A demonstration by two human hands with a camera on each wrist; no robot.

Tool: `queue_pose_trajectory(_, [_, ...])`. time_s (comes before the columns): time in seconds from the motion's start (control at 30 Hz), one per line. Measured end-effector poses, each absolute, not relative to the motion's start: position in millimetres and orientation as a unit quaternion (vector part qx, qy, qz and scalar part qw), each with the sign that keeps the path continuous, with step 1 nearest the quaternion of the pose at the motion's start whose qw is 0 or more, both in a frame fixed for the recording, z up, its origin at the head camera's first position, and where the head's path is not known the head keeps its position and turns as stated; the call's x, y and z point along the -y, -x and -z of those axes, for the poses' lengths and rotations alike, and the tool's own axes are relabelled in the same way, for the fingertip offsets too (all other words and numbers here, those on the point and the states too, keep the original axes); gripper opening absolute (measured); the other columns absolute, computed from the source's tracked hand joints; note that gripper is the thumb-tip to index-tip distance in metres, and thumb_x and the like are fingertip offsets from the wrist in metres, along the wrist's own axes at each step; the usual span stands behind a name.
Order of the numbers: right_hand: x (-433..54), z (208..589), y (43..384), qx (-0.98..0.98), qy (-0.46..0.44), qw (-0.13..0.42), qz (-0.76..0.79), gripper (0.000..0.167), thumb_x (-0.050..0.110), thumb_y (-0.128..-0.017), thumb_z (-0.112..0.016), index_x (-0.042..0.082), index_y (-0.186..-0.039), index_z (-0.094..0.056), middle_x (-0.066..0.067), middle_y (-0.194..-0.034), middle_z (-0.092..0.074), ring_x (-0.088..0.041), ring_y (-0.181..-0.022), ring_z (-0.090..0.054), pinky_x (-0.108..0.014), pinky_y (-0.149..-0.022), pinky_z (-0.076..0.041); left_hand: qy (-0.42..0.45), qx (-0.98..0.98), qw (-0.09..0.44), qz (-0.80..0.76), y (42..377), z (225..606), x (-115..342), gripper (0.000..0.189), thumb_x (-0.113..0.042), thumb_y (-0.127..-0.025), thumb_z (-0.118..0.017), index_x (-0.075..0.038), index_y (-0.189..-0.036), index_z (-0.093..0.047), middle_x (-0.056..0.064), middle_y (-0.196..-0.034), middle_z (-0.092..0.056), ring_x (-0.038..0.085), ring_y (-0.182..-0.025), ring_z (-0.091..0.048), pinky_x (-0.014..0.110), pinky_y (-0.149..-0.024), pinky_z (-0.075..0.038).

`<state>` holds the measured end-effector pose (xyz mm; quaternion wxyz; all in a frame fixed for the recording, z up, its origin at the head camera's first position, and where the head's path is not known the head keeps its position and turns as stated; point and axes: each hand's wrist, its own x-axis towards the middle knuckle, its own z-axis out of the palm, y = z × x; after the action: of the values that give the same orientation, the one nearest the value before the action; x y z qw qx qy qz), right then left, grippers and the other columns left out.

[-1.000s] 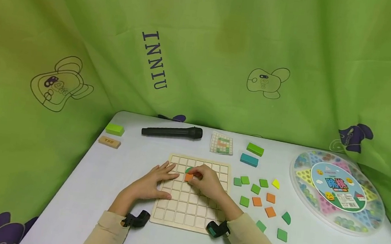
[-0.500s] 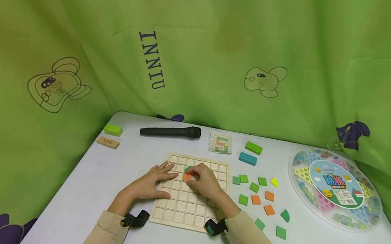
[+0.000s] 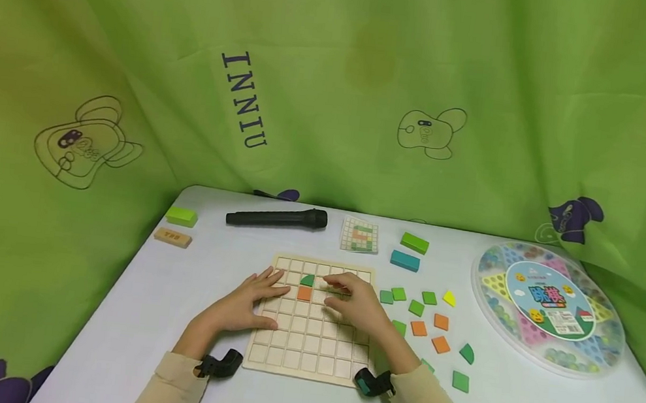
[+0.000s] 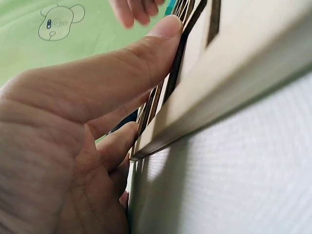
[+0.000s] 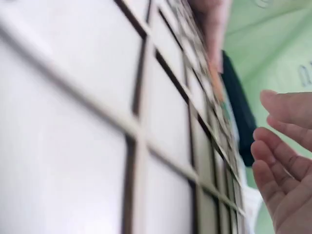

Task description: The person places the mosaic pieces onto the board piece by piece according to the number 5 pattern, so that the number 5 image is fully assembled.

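Note:
A wooden grid board (image 3: pixel 312 343) lies on the table, seen whole in the head view. An orange square tile (image 3: pixel 304 294) sits in one of its cells, just below a green quarter-round tile (image 3: pixel 307 281). My left hand (image 3: pixel 237 303) rests on the board's left side with fingers spread; in the left wrist view its thumb (image 4: pixel 163 34) touches the frame. Over the right half of the grid hovers my right hand (image 3: pixel 358 305), fingers slightly bent and nothing between them. The right wrist view shows its thumb and fingers (image 5: pixel 273 156) apart.
Several loose green, orange and yellow tiles (image 3: pixel 418 328) are scattered right of the board. Behind it lie a black microphone (image 3: pixel 277 217), a pattern card (image 3: pixel 360 235) and coloured blocks (image 3: pixel 405 261). A round marble game box (image 3: pixel 551 302) stands far right.
My right hand has let go of the orange tile and drawn back to the right, leaving the tile in its cell. The left hand stays on the board. The head view has shifted slightly.

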<state>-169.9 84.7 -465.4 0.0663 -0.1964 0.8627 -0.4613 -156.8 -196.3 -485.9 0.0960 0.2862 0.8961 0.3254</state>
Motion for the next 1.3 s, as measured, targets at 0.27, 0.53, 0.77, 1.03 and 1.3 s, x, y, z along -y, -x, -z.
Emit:
queue_pose_trajectory(0.27, [-151, 460, 149, -0.872, 0.161, 0.004, 0.461, 0.042, 0.012, -0.083, -0.072, 0.008, -0.123, -0.061, -0.009, -0.120, -0.063, -0.029, -0.109, -0.059, -0.048, -0.094, -0.049, -0.279, -0.897, 0.101, -0.328, 157, 486, 196, 0.076, -0.043, -0.075, -0.076, -0.013, -0.139, -0.049, 0.014, -0.156, -0.023, 0.036, -0.146, -0.010, 0.058, -0.116, -0.008])
queue_pose_trajectory(0.53, [-214, 471, 125, -0.901, 0.105, -0.022, 0.421, 0.042, 0.015, -0.084, -0.072, 0.007, -0.123, -0.061, -0.009, -0.120, -0.063, -0.029, -0.110, -0.061, -0.041, -0.087, -0.054, -0.274, -0.900, 0.107, -0.322, 157, 484, 197, 0.076, -0.043, -0.075, -0.076, -0.014, -0.140, -0.049, 0.011, -0.157, -0.022, 0.034, -0.146, -0.010, 0.057, -0.117, -0.007])
queue_pose_trajectory(0.77, [-240, 481, 119, -0.920, 0.102, -0.010, 0.377, 0.037, 0.009, -0.083, -0.072, 0.006, -0.118, -0.063, -0.009, -0.117, -0.064, -0.029, -0.107, -0.061, -0.028, -0.079, -0.056, -0.265, -0.899, 0.112, -0.330, 157, 483, 196, 0.076, -0.043, -0.074, -0.077, -0.014, -0.140, -0.049, 0.010, -0.157, -0.022, 0.033, -0.147, -0.009, 0.056, -0.117, -0.007])
queue_pose_trajectory(1.03, [-241, 485, 123, -0.939, 0.135, -0.033, 0.313, 0.028, 0.001, -0.079, -0.072, 0.013, -0.105, -0.068, 0.000, -0.111, -0.062, -0.022, -0.102, -0.059, -0.030, -0.079, -0.052, -0.264, -0.900, 0.106, -0.330, 157, 485, 197, 0.076, -0.043, -0.075, -0.076, -0.014, -0.140, -0.049, 0.010, -0.157, -0.022, 0.033, -0.147, -0.009, 0.055, -0.117, -0.006])
queue_pose_trajectory(1.3, [-235, 476, 121, -0.941, 0.116, -0.030, 0.316, 0.023, 0.010, -0.081, -0.074, 0.013, -0.103, -0.067, 0.000, -0.106, -0.064, -0.019, -0.092, -0.061, -0.027, -0.073, -0.053, -0.271, -0.901, 0.110, -0.320, 156, 483, 195, 0.076, -0.044, -0.076, -0.075, -0.015, -0.141, -0.047, 0.011, -0.157, -0.021, 0.032, -0.147, -0.008, 0.056, -0.117, -0.007])
